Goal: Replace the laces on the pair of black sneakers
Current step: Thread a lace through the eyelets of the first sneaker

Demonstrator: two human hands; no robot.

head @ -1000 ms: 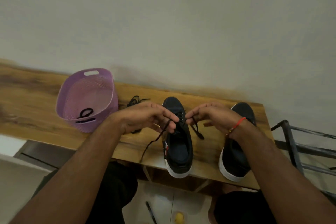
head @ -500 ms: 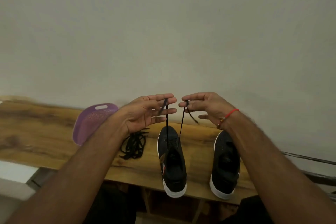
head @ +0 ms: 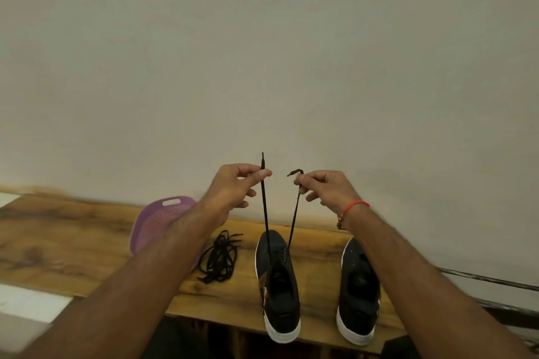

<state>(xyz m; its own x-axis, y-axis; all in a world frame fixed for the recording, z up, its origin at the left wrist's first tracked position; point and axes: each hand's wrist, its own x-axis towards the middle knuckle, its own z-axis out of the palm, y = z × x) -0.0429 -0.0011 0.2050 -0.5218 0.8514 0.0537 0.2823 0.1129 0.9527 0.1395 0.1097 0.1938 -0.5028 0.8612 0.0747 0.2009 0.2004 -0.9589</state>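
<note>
1. Black lace point(head: 265, 213) runs taut from the left sneaker's point(head: 277, 285) eyelets up to two raised hands.
2. Left hand point(head: 233, 188) pinches one strand between thumb and forefinger, its tip poking above the fingers.
3. Right hand point(head: 320, 186) pinches the other strand, the end curling over the knuckles; a red thread point(head: 354, 205) circles that wrist.
4. Both sneakers stand on a wooden table point(head: 73, 242), toes to the far wall, the right sneaker point(head: 357, 294) unlaced.
5. Loose laces point(head: 220, 256) lie bundled left of the shoes, beside a purple basket point(head: 166, 218).
</note>
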